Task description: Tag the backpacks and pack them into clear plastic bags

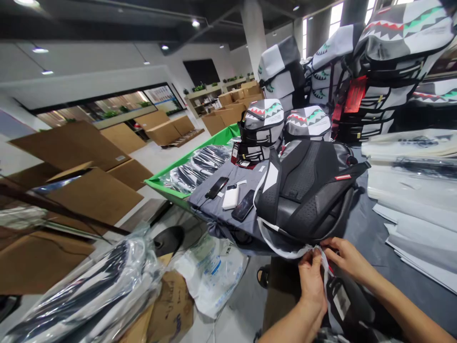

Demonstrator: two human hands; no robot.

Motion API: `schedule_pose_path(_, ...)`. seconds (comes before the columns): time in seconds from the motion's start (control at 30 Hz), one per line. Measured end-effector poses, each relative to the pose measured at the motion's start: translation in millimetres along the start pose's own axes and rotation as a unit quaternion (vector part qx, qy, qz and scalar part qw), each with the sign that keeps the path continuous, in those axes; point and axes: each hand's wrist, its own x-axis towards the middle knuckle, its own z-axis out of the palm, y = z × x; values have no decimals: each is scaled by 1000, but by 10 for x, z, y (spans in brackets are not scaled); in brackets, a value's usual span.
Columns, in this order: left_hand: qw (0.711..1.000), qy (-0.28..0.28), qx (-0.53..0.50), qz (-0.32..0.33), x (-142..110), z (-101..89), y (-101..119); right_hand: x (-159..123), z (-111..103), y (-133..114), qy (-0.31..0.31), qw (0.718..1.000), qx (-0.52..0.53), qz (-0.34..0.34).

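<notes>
A black backpack (pixel 307 190) with padded mesh shoulder straps lies on the grey table cover, just beyond my hands. A thin white band (pixel 319 259) runs from its lower edge into my fingers. My left hand (pixel 312 281) and my right hand (pixel 344 259) both pinch this band, close together. Below them lies a dark bag (pixel 352 305) with a white label (pixel 342 302), partly hidden by my hands.
Two phones (pixel 216 187) and a white power bank (pixel 230 196) lie on a grey cloth (pixel 228 212). Behind stand shark-mouth backpacks (pixel 403 62). Flat white packages (pixel 416 200) are stacked at right; a green tray (pixel 185 166), plastic-wrapped bundle (pixel 89 290) and cardboard (pixel 71 145) lie left.
</notes>
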Motion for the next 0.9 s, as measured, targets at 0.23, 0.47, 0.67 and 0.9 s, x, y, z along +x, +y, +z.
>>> schedule_pose_path(0.23,1000,-16,7,9,4,-9,41,-150,122,-36,138,983,-121,8)
schedule_pose_path(0.47,999,1,-20,-43,1,-52,95,-145,162,-38,-19,992,86,89)
schedule_pose_path(0.67,998,11,-20,-63,-7,2,81,-41,143,-87,-65,933,285,211)
schedule_pose_path(0.9,985,-65,157,25,-454,-467,354,-423,-56,260,-137,928,280,206)
